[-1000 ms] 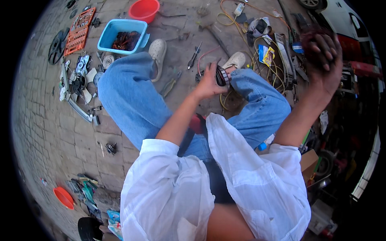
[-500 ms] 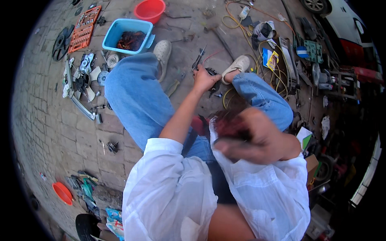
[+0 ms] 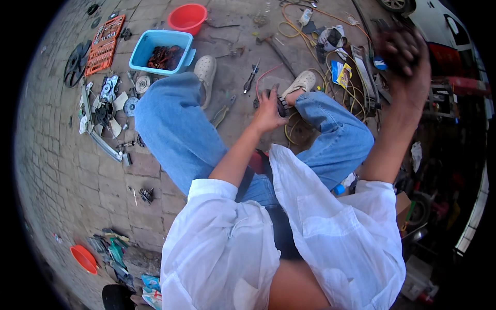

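Between my feet, my left hand (image 3: pixel 268 111) is closed around a dark ribbed metal part (image 3: pixel 282 107) at floor level; the palm and fingers cover much of it. My right hand (image 3: pixel 411 57) is raised far out to the right, its fingers curled in. Something dark is in or against that hand, but blur hides its kind. A screwdriver (image 3: pixel 251 79) lies just beyond my left hand. Pliers (image 3: pixel 222 111) rest beside my left leg. Farther off is a hammer (image 3: pixel 279 54), its handle pointing toward my right shoe.
A blue tub (image 3: pixel 188 58) holding reddish-brown scraps stands beyond my left foot, near a red basin (image 3: pixel 187 19). An orange tool case (image 3: pixel 103 49) and dismantled parts (image 3: pixel 106 111) lie left. Yellow hose (image 3: pixel 330 67) winds along the right, toward a parked car (image 3: pixel 439 23).
My right hand has swung from in front of my chest up and out to the right. My left hand has shifted slightly nearer, and the screwdriver now lies apart from it.
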`<state>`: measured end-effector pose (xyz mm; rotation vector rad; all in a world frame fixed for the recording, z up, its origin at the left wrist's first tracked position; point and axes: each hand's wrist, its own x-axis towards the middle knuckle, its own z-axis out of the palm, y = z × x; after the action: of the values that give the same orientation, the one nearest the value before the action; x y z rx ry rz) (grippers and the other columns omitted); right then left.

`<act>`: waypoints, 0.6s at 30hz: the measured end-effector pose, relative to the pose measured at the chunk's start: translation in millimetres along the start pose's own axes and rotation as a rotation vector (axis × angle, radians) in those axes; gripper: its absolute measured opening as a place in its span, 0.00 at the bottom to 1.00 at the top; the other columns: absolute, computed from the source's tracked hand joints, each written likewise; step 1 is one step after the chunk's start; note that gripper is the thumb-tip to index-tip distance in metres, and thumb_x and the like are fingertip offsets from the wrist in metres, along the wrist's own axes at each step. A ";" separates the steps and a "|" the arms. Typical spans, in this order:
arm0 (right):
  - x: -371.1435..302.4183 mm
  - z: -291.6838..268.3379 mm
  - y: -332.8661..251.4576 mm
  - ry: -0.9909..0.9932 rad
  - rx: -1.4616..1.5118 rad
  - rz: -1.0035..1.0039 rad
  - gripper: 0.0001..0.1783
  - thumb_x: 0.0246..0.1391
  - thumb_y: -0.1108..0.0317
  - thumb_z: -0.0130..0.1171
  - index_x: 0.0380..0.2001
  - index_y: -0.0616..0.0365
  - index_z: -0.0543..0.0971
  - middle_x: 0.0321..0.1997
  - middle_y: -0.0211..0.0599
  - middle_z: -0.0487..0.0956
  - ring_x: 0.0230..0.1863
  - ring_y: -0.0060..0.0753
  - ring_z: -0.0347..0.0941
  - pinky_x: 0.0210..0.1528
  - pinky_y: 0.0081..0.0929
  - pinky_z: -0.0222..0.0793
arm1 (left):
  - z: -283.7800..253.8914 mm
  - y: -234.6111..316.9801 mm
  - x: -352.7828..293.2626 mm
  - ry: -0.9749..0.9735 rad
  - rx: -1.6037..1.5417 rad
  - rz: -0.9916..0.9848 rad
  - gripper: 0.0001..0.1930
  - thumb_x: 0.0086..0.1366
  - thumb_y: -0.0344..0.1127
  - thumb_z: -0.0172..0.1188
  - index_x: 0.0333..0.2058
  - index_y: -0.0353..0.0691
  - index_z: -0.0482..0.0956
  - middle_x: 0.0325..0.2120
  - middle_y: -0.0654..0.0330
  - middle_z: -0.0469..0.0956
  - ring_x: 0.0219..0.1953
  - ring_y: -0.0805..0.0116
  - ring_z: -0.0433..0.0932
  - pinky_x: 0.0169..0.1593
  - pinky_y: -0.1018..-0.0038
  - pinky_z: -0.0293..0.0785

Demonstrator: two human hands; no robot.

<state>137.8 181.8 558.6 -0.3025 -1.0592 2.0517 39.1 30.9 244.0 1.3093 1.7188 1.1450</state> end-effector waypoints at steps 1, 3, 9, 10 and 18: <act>-2.6 9.2 -3.2 -0.102 -0.136 -0.051 0.13 0.60 0.71 0.45 0.20 0.54 0.67 0.17 0.23 0.64 0.12 0.15 0.58 0.31 0.13 0.63 | -4.0 -5.1 1.1 0.029 -0.073 0.020 0.55 0.31 0.34 0.70 0.61 0.45 0.49 0.53 0.37 0.53 0.56 0.37 0.56 0.59 0.56 0.58; -19.1 -15.1 -30.9 0.019 0.008 -0.108 0.10 0.59 0.72 0.44 0.22 0.56 0.66 0.16 0.23 0.61 0.11 0.15 0.55 0.30 0.20 0.64 | -7.5 -7.0 4.8 0.063 -0.192 0.078 0.55 0.30 0.35 0.69 0.61 0.47 0.49 0.52 0.37 0.54 0.55 0.36 0.57 0.58 0.55 0.59; -43.6 -85.6 -78.6 0.491 -0.117 -0.356 0.16 0.58 0.69 0.45 0.15 0.50 0.62 0.15 0.21 0.59 0.09 0.16 0.50 0.35 0.21 0.62 | -23.4 20.6 2.7 -0.086 -0.205 0.266 0.54 0.31 0.34 0.67 0.61 0.47 0.50 0.51 0.40 0.56 0.53 0.38 0.58 0.58 0.57 0.59; -40.2 -95.6 -83.3 0.515 -0.111 -0.370 0.16 0.58 0.69 0.45 0.15 0.50 0.62 0.15 0.21 0.59 0.09 0.16 0.50 0.35 0.21 0.62 | -22.1 25.9 0.6 -0.139 -0.178 0.310 0.53 0.31 0.34 0.67 0.61 0.46 0.50 0.51 0.40 0.56 0.53 0.38 0.59 0.58 0.57 0.59; 4.1 -133.4 -80.7 0.300 -0.069 -0.200 0.15 0.57 0.71 0.47 0.16 0.50 0.62 0.16 0.23 0.59 0.11 0.18 0.51 0.36 0.23 0.64 | -6.8 43.3 -21.8 -0.377 -0.051 0.370 0.54 0.33 0.34 0.67 0.62 0.41 0.47 0.52 0.41 0.57 0.56 0.40 0.56 0.59 0.58 0.57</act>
<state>248.5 289.7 538.3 -0.5025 -0.9350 1.7311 54.5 12.8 286.8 1.7326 1.1999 1.0446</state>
